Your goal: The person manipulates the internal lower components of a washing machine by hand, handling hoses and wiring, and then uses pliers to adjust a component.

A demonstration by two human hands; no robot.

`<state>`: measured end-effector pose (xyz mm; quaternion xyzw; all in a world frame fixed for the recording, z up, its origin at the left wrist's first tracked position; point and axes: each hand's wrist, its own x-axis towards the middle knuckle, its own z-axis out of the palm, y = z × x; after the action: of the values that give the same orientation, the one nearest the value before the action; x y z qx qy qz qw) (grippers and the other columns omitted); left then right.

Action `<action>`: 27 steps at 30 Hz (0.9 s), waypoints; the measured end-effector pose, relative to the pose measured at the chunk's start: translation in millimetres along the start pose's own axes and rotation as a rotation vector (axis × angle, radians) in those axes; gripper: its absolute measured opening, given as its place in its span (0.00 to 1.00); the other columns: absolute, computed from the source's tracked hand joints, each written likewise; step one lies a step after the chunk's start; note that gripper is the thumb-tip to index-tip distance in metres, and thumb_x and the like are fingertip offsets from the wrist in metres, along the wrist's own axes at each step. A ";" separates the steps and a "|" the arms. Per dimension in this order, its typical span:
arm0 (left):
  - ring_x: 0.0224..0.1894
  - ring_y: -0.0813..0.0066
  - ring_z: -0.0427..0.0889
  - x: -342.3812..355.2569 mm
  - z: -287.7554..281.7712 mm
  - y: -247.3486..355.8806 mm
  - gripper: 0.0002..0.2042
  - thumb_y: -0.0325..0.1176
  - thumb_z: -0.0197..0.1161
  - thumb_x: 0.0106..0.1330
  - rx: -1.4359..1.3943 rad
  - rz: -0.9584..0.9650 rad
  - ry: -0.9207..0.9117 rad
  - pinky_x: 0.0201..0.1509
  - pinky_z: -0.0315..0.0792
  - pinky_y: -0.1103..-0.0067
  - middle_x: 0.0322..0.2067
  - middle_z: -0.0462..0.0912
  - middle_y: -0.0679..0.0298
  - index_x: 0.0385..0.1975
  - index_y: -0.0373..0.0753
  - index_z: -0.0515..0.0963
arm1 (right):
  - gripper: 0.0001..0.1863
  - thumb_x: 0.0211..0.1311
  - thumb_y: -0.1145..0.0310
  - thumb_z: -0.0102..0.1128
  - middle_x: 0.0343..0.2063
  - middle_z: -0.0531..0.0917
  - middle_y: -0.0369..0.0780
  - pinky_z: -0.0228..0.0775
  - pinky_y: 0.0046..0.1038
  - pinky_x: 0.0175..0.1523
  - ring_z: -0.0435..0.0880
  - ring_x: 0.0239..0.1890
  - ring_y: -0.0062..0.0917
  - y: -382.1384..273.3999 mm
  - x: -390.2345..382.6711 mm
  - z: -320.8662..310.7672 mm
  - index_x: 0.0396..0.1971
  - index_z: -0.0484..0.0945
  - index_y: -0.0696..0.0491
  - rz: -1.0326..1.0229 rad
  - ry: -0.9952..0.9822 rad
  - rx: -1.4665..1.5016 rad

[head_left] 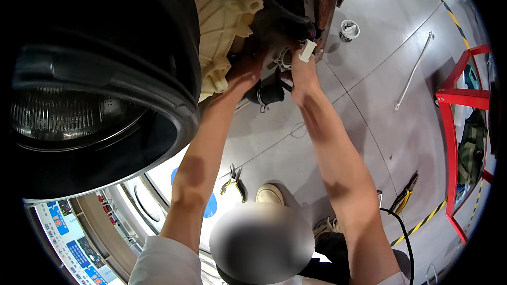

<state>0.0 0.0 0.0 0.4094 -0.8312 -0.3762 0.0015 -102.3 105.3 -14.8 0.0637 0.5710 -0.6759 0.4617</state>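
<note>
Down between two bare hands, a black hose-like part (272,93) with a metal clamp (262,108) sits below and beside a machine's cream moulded casing (219,26). It looks light, rubbery and pliable, perhaps slippery if wet, and probably best gripped around its thick body, clear of the clamp. The left hand (246,75) is at one side, the right hand (302,72), bearing a white patch (308,50), at the other; shadow hides whether their fingers are apart or closed on anything. Beyond, open pliers (233,184), a white tub (349,30) and a metal rod (413,71) dot the grey floor (375,92) near a red frame (462,97)
</note>
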 end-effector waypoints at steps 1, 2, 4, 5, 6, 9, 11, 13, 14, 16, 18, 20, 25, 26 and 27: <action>0.68 0.54 0.55 -2.3 2.0 -6.5 0.36 0.54 0.53 0.65 0.084 0.045 0.023 0.68 0.53 0.68 0.66 0.58 0.52 0.68 0.41 0.52 | 0.27 0.59 0.63 0.49 0.44 0.75 0.50 0.68 0.31 0.45 0.75 0.40 0.28 7.5 5.4 2.5 0.52 0.61 0.68 -0.017 0.020 -0.035; 0.66 0.52 0.60 -4.2 3.3 -13.1 0.36 0.53 0.53 0.66 0.168 0.090 0.046 0.66 0.58 0.67 0.65 0.61 0.50 0.67 0.39 0.53 | 0.27 0.59 0.63 0.49 0.43 0.75 0.50 0.68 0.31 0.44 0.75 0.38 0.28 7.5 14.2 -6.8 0.51 0.61 0.68 -0.043 0.050 -0.057; 0.64 0.49 0.62 -12.9 9.3 10.7 0.34 0.51 0.54 0.66 0.124 -0.019 0.094 0.64 0.61 0.66 0.63 0.63 0.48 0.66 0.38 0.55 | 0.26 0.58 0.64 0.49 0.42 0.75 0.50 0.68 0.30 0.42 0.75 0.37 0.29 10.2 16.7 -3.7 0.50 0.62 0.69 -0.059 0.070 -0.025; 0.63 0.47 0.64 -22.3 7.1 20.0 0.33 0.50 0.54 0.66 0.126 -0.079 0.109 0.63 0.62 0.65 0.62 0.64 0.48 0.65 0.37 0.56 | 0.26 0.58 0.63 0.51 0.41 0.76 0.49 0.68 0.30 0.41 0.75 0.36 0.29 8.7 14.6 -5.5 0.49 0.63 0.69 -0.068 0.109 0.012; 0.61 0.46 0.66 -26.8 9.6 26.3 0.32 0.49 0.55 0.65 0.162 -0.069 0.194 0.62 0.63 0.65 0.61 0.66 0.47 0.64 0.36 0.58 | 0.26 0.57 0.62 0.52 0.40 0.76 0.49 0.68 0.30 0.40 0.75 0.35 0.28 5.8 9.8 -3.8 0.48 0.64 0.69 -0.075 0.136 0.052; 0.60 0.46 0.67 -21.7 14.2 23.3 0.32 0.47 0.56 0.65 0.010 -0.047 0.232 0.62 0.64 0.66 0.60 0.67 0.46 0.64 0.36 0.59 | 0.25 0.55 0.60 0.57 0.36 0.77 0.47 0.67 0.29 0.35 0.75 0.31 0.26 7.5 6.1 5.3 0.43 0.68 0.68 -0.105 0.158 0.108; 0.61 0.49 0.66 -23.1 10.3 26.9 0.31 0.46 0.57 0.64 0.000 -0.111 0.235 0.63 0.63 0.67 0.60 0.67 0.47 0.63 0.37 0.60 | 0.25 0.54 0.57 0.60 0.32 0.77 0.44 0.66 0.29 0.30 0.74 0.27 0.25 1.0 -1.6 13.4 0.39 0.71 0.67 -0.104 0.129 0.151; 0.62 0.50 0.65 -22.5 7.1 30.0 0.31 0.46 0.56 0.64 -0.023 -0.109 0.226 0.63 0.63 0.67 0.62 0.66 0.48 0.64 0.38 0.60 | 0.24 0.54 0.57 0.60 0.30 0.77 0.42 0.66 0.29 0.27 0.73 0.25 0.25 4.3 3.8 13.2 0.36 0.72 0.67 -0.143 0.091 0.215; 0.63 0.51 0.65 -23.6 6.4 31.6 0.31 0.46 0.56 0.63 -0.074 -0.156 0.215 0.63 0.63 0.67 0.62 0.65 0.49 0.65 0.39 0.60 | 0.23 0.54 0.57 0.59 0.29 0.76 0.41 0.65 0.29 0.26 0.73 0.24 0.24 6.7 5.0 12.0 0.35 0.72 0.66 -0.127 0.101 0.216; 0.64 0.53 0.64 -27.0 1.6 37.9 0.32 0.46 0.56 0.63 -0.176 -0.253 0.194 0.63 0.62 0.68 0.64 0.63 0.51 0.66 0.42 0.59 | 0.21 0.54 0.57 0.59 0.26 0.76 0.39 0.64 0.29 0.25 0.71 0.22 0.24 4.0 0.7 13.4 0.31 0.74 0.64 -0.094 0.123 0.218; 0.65 0.54 0.63 -29.9 -1.0 41.7 0.33 0.46 0.56 0.62 -0.257 -0.279 0.182 0.63 0.62 0.68 0.65 0.63 0.53 0.67 0.44 0.57 | 0.21 0.54 0.56 0.59 0.25 0.76 0.39 0.65 0.28 0.25 0.71 0.21 0.23 -0.4 -1.0 13.5 0.30 0.75 0.63 -0.101 0.075 0.174; 0.65 0.55 0.64 -30.5 0.5 38.7 0.33 0.45 0.57 0.61 -0.342 -0.307 0.187 0.63 0.62 0.68 0.65 0.63 0.55 0.68 0.46 0.57 | 0.21 0.55 0.55 0.59 0.24 0.76 0.39 0.66 0.28 0.25 0.72 0.21 0.23 -4.0 -4.4 12.5 0.28 0.75 0.63 -0.108 0.054 0.131; 0.61 0.59 0.67 -19.7 9.7 18.5 0.33 0.41 0.60 0.59 -0.584 -0.316 0.201 0.62 0.63 0.71 0.63 0.66 0.56 0.66 0.45 0.60 | 0.24 0.55 0.55 0.59 0.24 0.76 0.40 0.69 0.30 0.27 0.75 0.22 0.24 -10.7 -10.9 8.5 0.30 0.75 0.66 -0.049 0.089 -0.025; 0.60 0.62 0.67 -20.0 11.1 17.9 0.31 0.39 0.60 0.60 -0.601 -0.338 0.201 0.62 0.60 0.73 0.61 0.67 0.58 0.65 0.43 0.62 | 0.24 0.55 0.55 0.59 0.24 0.77 0.41 0.69 0.30 0.27 0.75 0.21 0.24 -6.8 -9.7 8.8 0.30 0.75 0.67 -0.045 0.106 -0.023; 0.59 0.65 0.66 -23.0 8.0 35.0 0.29 0.36 0.60 0.61 -0.621 -0.357 0.191 0.63 0.58 0.74 0.60 0.68 0.61 0.63 0.41 0.63 | 0.24 0.55 0.55 0.59 0.25 0.77 0.42 0.70 0.31 0.27 0.75 0.21 0.24 -2.4 -6.3 6.2 0.30 0.75 0.67 -0.045 0.133 -0.021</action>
<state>-11.0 34.0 23.2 0.5612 -0.5892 -0.5648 0.1375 -97.6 103.5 -7.2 0.0908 0.6088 -0.6742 0.4082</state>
